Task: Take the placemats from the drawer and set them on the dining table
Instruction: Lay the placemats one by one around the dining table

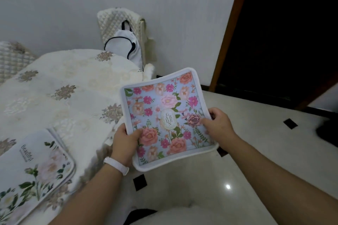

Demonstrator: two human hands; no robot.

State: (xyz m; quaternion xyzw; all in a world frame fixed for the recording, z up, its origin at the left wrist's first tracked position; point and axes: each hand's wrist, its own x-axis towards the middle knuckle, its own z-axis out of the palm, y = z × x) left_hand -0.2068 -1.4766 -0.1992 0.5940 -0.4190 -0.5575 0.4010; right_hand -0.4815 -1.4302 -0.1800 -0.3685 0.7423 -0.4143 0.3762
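I hold a square placemat [164, 107] with pink and orange flowers on pale blue and a white border, out over the floor to the right of the dining table [60, 86]. My left hand [126, 139] grips its lower left edge, thumb on top. My right hand [217, 126] grips its right edge. A white placemat with pale flowers and green leaves [34, 171] lies flat on the table's near left part, with the edge of another mat showing beneath it.
The table wears a cream embroidered cloth. A chair with a quilted cover [118, 27] stands at its far end, a white bag [124, 45] hanging on it. Glossy white floor tiles [256, 151] lie to the right. A dark doorway [283, 29] is at upper right.
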